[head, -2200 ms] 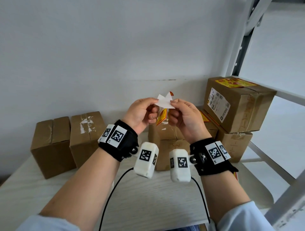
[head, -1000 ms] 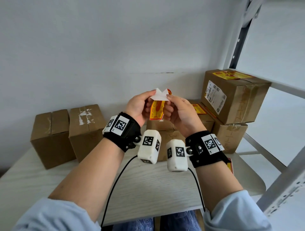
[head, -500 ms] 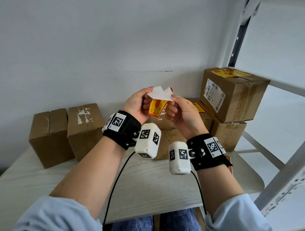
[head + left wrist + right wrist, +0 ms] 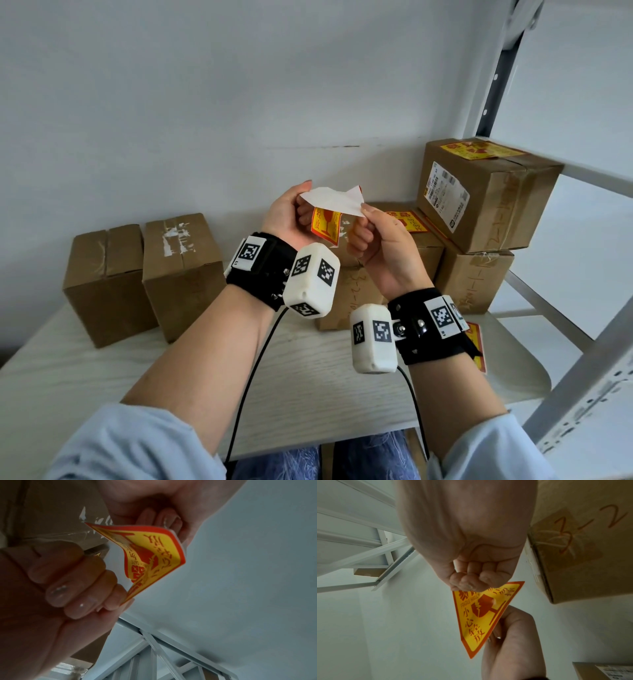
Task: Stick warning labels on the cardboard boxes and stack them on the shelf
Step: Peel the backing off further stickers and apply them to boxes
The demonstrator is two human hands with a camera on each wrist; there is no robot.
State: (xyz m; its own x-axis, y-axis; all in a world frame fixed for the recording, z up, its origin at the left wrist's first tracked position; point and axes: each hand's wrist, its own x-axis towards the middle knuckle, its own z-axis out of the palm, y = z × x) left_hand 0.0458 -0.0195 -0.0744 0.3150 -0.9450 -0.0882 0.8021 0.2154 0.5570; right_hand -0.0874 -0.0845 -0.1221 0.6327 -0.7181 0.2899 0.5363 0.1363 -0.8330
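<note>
Both hands are raised in front of me and hold one warning label (image 4: pixel 325 224), yellow with a red border, its white side (image 4: pixel 334 200) turned up. My left hand (image 4: pixel 291 216) pinches its left end, fingers curled (image 4: pixel 82 595). The right hand (image 4: pixel 376 233) pinches the right corner between thumb and forefinger. In the left wrist view the label (image 4: pixel 154 555) curls and bends; in the right wrist view the label (image 4: pixel 481 612) shows as a folded triangle under my right fingers (image 4: pixel 467 582). Below the hands a cardboard box (image 4: pixel 346 291) marked "3-2" (image 4: pixel 582 547) stands on the table.
Two plain cardboard boxes (image 4: pixel 106 281) (image 4: pixel 181 270) stand at the table's back left. At the right, labelled boxes are stacked: one on top (image 4: pixel 479 195), others below (image 4: pixel 476 281) (image 4: pixel 411 233). More labels (image 4: pixel 478 346) lie by my right wrist. A white metal shelf frame (image 4: pixel 582 377) rises on the right.
My hands have drawn slightly apart, so more of the label's white side is stretched between them. The yellow face now hangs lower and more bent.
</note>
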